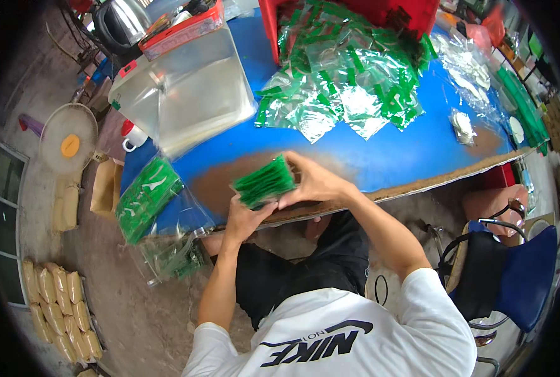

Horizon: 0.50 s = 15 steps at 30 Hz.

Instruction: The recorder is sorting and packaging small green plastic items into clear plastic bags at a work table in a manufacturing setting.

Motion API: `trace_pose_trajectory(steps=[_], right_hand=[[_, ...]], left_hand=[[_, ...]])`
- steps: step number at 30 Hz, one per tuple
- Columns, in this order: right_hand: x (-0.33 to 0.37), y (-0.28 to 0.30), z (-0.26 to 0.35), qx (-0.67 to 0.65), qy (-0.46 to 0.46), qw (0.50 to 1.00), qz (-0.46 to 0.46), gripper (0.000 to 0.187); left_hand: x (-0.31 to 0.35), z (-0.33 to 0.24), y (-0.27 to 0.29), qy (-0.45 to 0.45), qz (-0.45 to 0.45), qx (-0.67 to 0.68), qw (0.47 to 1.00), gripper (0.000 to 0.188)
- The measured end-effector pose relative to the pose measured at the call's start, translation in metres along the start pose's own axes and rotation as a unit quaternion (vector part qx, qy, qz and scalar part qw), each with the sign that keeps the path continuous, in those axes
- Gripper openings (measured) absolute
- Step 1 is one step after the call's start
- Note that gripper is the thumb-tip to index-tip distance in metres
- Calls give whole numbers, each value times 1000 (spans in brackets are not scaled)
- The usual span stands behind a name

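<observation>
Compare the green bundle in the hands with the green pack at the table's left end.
The green bundle is held between the left hand and right hand; the green pack rests at the left end of the blue table. The bundle looks smaller, the pack larger. The bundle shows closely stacked edges, the pack a broad, glossy face. Both are green.

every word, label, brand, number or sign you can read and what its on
White T-shirt: large black lettering and a curved mark; legible, but I won't copy it.
Held green bundle: blurred, no readable text.
Green-edged clear packets: any print too small to read.
</observation>
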State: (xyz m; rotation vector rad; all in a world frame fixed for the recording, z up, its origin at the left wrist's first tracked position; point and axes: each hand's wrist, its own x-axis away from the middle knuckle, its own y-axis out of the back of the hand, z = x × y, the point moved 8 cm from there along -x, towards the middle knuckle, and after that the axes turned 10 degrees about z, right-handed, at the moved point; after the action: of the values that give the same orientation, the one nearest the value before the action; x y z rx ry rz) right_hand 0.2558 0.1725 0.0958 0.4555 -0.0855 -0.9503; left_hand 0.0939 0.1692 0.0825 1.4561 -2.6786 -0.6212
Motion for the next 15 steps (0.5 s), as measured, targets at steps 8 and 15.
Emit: trace_pose_trajectory(steps=[8,15], right_hand=[[-21,61,-12,99,-23,985,-142,65],[25,-5,-20,460,-80,882,-66,57]], left_hand=[[51,25,-5,93,-133,176,971,38],[143,57,-45,200,-155,628,736,58]])
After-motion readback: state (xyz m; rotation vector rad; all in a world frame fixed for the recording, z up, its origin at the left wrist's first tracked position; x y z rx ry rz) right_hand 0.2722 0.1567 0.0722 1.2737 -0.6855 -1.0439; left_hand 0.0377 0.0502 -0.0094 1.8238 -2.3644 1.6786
